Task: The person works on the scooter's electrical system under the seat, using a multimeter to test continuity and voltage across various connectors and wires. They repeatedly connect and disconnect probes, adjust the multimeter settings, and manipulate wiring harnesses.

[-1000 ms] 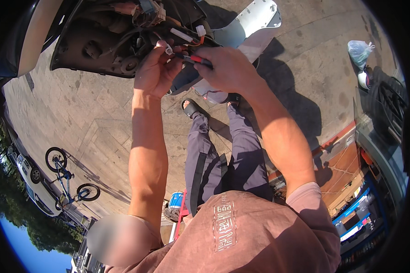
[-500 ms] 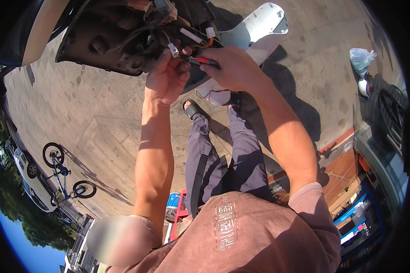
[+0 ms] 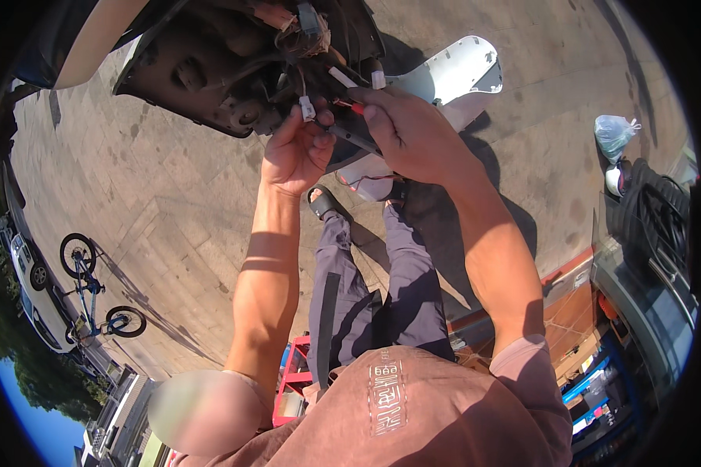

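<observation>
Near the top middle, my left hand [image 3: 297,159] pinches a white wire connector [image 3: 308,109] between thumb and fingers. Its wires run up into a dark housing [image 3: 187,86] full of cables. Just to the right, my right hand [image 3: 420,136] is closed round a slim red-handled tool [image 3: 357,108]. Most of that tool is hidden by the fingers, and its exact kind does not show. Above the right fingers hangs another white connector [image 3: 378,79], beside a white-sleeved cable [image 3: 341,76]. Bundled wiring [image 3: 308,35] with orange and grey plugs sits farther up.
A curved white panel [image 3: 459,70] lies beyond my right hand. A bagged item [image 3: 616,134] and black coiled material [image 3: 658,202] are at the right. A bicycle [image 3: 93,288] and a white car [image 3: 39,296] stand left. Close to my legs is a red frame [image 3: 292,377].
My right hand has turned, covering more of the red-handled tool. The left hand keeps the white connector. The whole view has shifted slightly, so the housing appears lower and farther right.
</observation>
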`<state>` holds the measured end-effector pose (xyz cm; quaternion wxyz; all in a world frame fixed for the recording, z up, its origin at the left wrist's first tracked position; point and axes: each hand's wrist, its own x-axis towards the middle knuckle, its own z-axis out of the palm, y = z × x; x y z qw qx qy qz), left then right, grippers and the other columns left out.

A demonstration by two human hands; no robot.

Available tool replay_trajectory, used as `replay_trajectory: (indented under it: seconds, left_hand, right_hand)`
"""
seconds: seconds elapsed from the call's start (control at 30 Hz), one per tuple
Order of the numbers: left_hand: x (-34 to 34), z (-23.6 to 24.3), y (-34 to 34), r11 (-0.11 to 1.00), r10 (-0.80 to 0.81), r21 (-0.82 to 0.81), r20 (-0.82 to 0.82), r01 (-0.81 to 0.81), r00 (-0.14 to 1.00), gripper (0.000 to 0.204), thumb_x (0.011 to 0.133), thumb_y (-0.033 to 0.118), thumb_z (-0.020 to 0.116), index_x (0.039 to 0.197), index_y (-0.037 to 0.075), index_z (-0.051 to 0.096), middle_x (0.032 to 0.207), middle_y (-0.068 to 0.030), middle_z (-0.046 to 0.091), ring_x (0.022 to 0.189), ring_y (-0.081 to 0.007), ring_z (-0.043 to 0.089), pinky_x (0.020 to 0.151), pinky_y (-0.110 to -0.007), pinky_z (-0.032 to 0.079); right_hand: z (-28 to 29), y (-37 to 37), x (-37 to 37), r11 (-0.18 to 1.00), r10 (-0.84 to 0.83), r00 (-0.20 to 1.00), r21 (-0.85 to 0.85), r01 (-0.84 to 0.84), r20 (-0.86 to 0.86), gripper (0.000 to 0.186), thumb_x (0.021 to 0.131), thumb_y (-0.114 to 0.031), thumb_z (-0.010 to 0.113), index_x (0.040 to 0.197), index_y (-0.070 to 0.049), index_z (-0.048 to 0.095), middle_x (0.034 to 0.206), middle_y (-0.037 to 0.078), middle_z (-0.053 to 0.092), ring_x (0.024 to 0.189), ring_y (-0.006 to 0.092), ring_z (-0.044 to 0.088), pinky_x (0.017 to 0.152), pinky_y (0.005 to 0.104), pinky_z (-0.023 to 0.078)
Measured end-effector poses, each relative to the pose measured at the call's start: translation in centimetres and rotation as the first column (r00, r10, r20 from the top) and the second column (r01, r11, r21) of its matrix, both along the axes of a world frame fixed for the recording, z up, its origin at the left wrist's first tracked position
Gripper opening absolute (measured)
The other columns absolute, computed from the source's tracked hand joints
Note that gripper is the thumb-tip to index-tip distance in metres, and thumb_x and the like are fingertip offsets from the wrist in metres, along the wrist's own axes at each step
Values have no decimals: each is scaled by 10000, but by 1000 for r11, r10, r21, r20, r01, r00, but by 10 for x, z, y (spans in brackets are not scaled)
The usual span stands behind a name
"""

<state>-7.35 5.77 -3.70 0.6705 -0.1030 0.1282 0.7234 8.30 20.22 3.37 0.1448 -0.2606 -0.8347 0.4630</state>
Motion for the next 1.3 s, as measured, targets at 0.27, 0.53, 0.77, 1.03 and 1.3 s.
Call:
replay_trajectory:
  seconds: [0.27,0.53,0.77,1.03,1.3]
  left_hand:
    - [-24,-23,-11,997,-65,39,-39,66,997,413,999,303,487,1235,-34,520,998,-188,624,636,-184,534,528,-237,439]
    - [-41,-19,-15,986,-157,-84,-140,146,978,391,991,289,498,1226,-22,535,1024,-171,647,632,-167,563,507,-234,439]
    - [-44,-1,-8,964,-202,-227,-292,138,935,321,958,202,568,1203,-6,549,1016,-129,656,800,-190,652,568,-244,511]
    - [-47,13,-5,923,-302,-348,-391,164,870,293,944,222,598,1145,9,592,965,-96,667,814,-154,643,588,-237,520]
    - [-40,19,-5,920,-267,-379,-414,102,870,304,928,226,618,1138,6,609,965,-97,678,762,-138,630,558,-224,498]
  right_hand:
    - [6,9,-26,978,204,964,-82,-192,169,242,847,-185,605,1063,-95,545,783,154,669,781,366,656,701,461,518]
    - [12,9,-49,964,251,936,24,-265,247,132,802,-194,657,895,-102,642,738,116,666,737,340,656,637,452,509]
    - [23,9,-58,935,268,889,122,-333,370,113,787,-225,669,858,-137,675,728,105,670,731,311,672,635,439,521]
    - [28,1,-64,921,223,878,203,-332,424,114,796,-230,662,836,-123,671,754,100,674,739,313,678,633,429,524]
    - [18,7,-62,951,250,903,88,-298,350,175,792,-242,694,861,-87,652,759,109,677,758,327,670,662,439,521]
